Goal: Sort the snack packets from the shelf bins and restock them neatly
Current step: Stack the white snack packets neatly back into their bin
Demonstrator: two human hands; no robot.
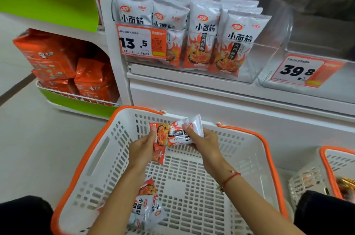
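Note:
Both hands hold a small stack of white-and-orange snack packets [173, 134] sideways above a white basket with an orange rim [92, 150]. My left hand [143, 148] grips the orange end, and my right hand [203, 142] pinches the white end. More of the same packets [147, 206] lie on the basket floor beneath my left forearm. On the shelf above, a clear bin [257, 61] holds rows of upright matching packets [199, 33] behind a 13.5 price tag [141, 41].
A second clear bin [307, 42] with a 39.8 tag stands to the right, its contents blurred. Another orange-rimmed basket [330, 169] sits at lower right. Orange bags [57, 63] fill a green-fronted rack at left. My dark knees [25, 213] flank the basket.

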